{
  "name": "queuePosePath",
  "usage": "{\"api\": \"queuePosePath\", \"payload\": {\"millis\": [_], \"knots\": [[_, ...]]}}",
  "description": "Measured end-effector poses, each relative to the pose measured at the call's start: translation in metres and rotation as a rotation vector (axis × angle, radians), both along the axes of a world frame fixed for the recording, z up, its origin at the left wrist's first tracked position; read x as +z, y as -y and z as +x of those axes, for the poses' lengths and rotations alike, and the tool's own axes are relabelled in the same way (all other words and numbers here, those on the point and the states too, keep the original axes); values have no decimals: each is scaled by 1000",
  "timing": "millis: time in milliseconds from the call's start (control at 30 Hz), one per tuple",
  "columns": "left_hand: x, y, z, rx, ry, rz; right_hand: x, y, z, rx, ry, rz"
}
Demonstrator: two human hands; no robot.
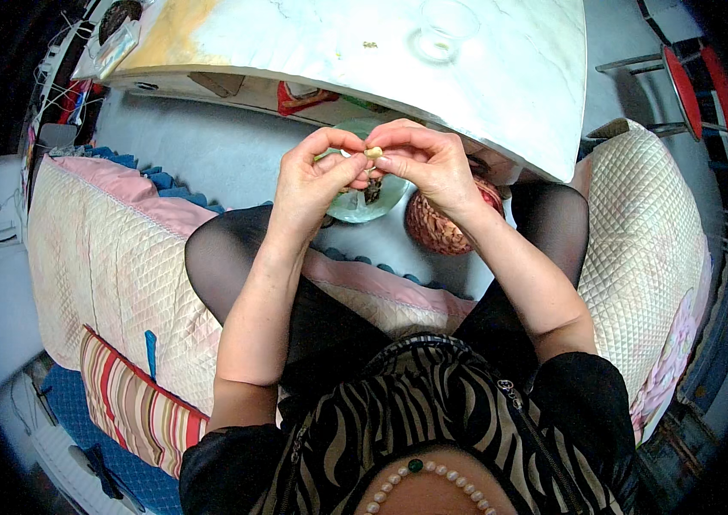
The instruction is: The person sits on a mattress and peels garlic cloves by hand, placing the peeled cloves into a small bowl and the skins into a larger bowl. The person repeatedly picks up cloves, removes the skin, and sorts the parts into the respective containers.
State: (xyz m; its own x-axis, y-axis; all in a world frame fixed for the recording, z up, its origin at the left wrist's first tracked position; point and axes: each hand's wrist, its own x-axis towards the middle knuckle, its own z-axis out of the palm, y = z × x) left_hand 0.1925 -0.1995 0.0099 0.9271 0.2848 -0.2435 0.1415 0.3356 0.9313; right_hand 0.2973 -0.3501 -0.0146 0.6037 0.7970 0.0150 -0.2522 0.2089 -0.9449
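Note:
Both hands meet in front of me, above my knees and just short of the table edge. Pinched between the thumb and fingertips of my right hand (431, 158) is a small pale-yellow piece (373, 152), perhaps a peeled clove or kernel. The fingertips of my left hand (316, 170) close on its other side. Below them stands a translucent greenish bin (390, 205) with some dark scraps inside, partly hidden by the hands. A reddish-brown woven basket (438, 225) sits on the floor beside it, partly behind my right wrist.
A marble-patterned table (312, 32) spans the top, carrying a clear bowl (444, 29) and small brown crumbs (370, 45). Under its top is a shelf with a red item (303, 98). Quilted sofa covers (126, 244) flank me, with a striped cushion (138, 402) at left. Red stools (683, 93) stand right.

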Motion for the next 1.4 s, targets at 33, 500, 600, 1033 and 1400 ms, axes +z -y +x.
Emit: {"api": "queuePosePath", "payload": {"millis": [33, 500, 600, 1033, 1400], "knots": [[-1, 0, 0, -2, 11, 7, 0, -1, -1, -2, -25, -3], [4, 9, 1, 144, 150, 679, -1, -1, -5, 14, -280, 9], [8, 11, 1, 142, 183, 738, -3, -1, -7, -21, -293, 31], [-2, 12, 1, 121, 95, 247, -1, -2, -9, -21, -172, 55], [-1, 11, 1, 100, 150, 305, -3, -1, -5, -43, -186, -10]]}}
